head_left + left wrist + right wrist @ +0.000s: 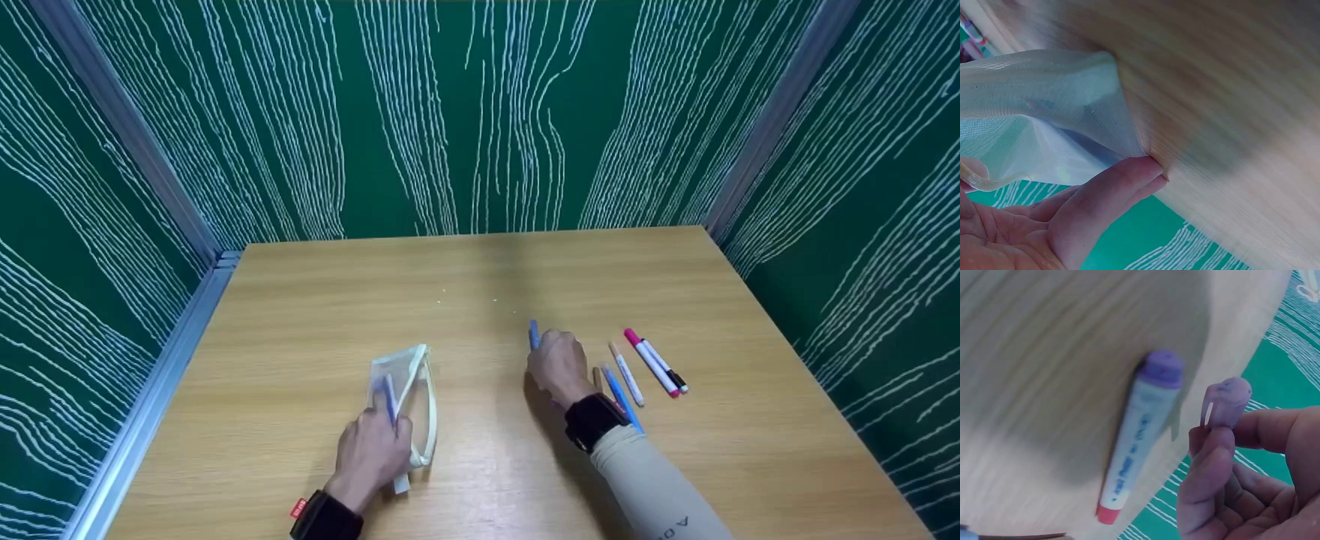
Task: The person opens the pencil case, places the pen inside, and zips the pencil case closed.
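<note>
My left hand (pixel 373 448) grips a pale, see-through mesh pouch (pixel 429 442), standing with its mouth parted. Through the mesh shows a bluish pen shape (pixel 389 394). In the left wrist view, the fingers (pixel 1112 188) hold the pouch (pixel 1067 84) at its lower corner. My right hand (pixel 559 367) pinches a pen (pixel 533 334), its blue end jutting out beyond the fingers. The right wrist view shows its clipped, pale purplish end (pixel 1230 402) between thumb and fingers. Beside that hand, on the table, lies a white marker (pixel 1140 439) with a purple cap and red end.
Right of the right hand lie a blue pen (pixel 618 390), a slim white marker (pixel 627 375), a pink-capped marker (pixel 652 364) and a black-capped marker (pixel 666 367). Green walls (pixel 390 150) with white wavy lines enclose the wooden table (pixel 337 300).
</note>
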A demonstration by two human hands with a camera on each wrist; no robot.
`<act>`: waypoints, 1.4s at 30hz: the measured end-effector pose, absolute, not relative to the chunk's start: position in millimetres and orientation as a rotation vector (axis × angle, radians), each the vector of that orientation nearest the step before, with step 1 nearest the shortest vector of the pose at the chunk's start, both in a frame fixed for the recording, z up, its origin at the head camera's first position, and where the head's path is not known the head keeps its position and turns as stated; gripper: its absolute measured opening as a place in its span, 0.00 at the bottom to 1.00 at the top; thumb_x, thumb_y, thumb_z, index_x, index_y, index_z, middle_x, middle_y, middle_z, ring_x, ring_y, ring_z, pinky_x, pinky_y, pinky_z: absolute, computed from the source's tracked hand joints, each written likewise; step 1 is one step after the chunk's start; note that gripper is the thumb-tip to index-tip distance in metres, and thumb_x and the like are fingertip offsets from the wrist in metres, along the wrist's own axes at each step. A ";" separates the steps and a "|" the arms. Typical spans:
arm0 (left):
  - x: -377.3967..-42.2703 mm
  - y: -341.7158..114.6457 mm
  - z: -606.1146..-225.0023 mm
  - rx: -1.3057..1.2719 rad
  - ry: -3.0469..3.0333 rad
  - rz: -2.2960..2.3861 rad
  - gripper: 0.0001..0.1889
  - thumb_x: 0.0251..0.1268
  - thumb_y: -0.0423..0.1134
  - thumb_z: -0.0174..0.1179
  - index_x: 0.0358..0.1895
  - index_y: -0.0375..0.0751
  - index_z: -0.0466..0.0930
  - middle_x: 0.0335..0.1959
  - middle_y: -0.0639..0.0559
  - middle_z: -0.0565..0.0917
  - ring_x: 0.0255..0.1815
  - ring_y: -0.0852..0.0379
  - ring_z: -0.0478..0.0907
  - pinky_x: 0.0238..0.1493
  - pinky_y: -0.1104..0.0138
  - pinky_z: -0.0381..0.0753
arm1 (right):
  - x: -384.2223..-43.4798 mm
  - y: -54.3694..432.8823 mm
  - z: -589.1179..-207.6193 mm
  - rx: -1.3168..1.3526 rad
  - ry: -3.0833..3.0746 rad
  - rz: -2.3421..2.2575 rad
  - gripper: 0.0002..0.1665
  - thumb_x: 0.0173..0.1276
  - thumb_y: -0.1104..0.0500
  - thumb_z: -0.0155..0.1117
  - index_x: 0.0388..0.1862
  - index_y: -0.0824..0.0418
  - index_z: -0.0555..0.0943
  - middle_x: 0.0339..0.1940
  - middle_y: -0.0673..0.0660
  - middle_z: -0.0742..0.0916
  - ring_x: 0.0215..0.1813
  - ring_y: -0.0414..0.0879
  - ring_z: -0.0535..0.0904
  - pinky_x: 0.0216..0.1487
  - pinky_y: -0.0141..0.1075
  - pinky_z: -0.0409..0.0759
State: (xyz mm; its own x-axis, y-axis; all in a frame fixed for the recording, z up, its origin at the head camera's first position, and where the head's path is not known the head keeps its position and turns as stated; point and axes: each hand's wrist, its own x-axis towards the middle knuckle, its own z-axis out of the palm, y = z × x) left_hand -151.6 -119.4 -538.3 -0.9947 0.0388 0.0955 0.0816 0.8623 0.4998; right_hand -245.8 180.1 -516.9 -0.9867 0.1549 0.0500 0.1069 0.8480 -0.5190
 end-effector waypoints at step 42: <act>-149.7 -120.5 -539.4 -0.132 -2.923 -0.780 0.33 0.71 0.43 0.53 0.71 0.22 0.63 0.24 0.45 0.77 0.21 0.51 0.74 0.25 0.56 0.77 | -198.2 107.8 -493.1 -0.008 -2.821 1.763 0.09 0.69 0.63 0.69 0.40 0.70 0.88 0.22 0.55 0.87 0.22 0.47 0.85 0.32 0.49 0.87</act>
State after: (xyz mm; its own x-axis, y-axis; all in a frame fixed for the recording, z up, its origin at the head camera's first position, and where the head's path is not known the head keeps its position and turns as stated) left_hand -149.7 -120.5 -539.4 -0.9897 0.0547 0.1321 0.1132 0.8639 0.4907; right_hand -198.2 107.8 -493.1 -0.9829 -0.0935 -0.1589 0.1019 0.4429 -0.8907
